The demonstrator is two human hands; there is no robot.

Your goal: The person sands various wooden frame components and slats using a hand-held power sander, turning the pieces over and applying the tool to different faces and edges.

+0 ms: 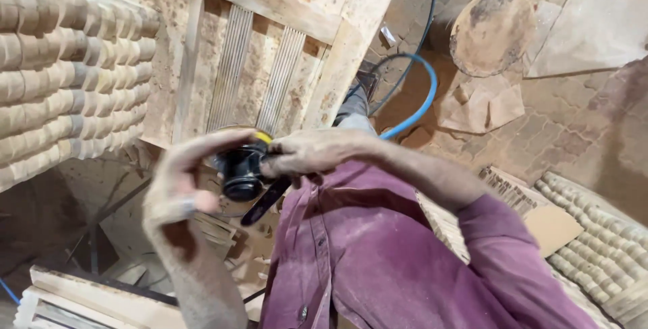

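A black round hand sander (239, 170) with a yellow mark on top is held in front of my dusty maroon shirt (378, 255). My right hand (314, 152) grips its body from the right, the sleeved arm coming in from the lower right. My left hand (185, 177), a ring on one finger, curls around the sander's head, with the fingers stretched over its flat disc and the thumb below. A black lever (264, 201) hangs under the tool. A blue hose (422, 96) loops away behind my right hand.
Rows of turned wooden pieces are stacked at the left (67, 66) and at the lower right (594, 248). A wooden frame with ribbed slats (270, 66) lies ahead, a round wooden disc (493, 29) beyond it on dusty paving. Another pale frame (88, 295) sits at the bottom left.
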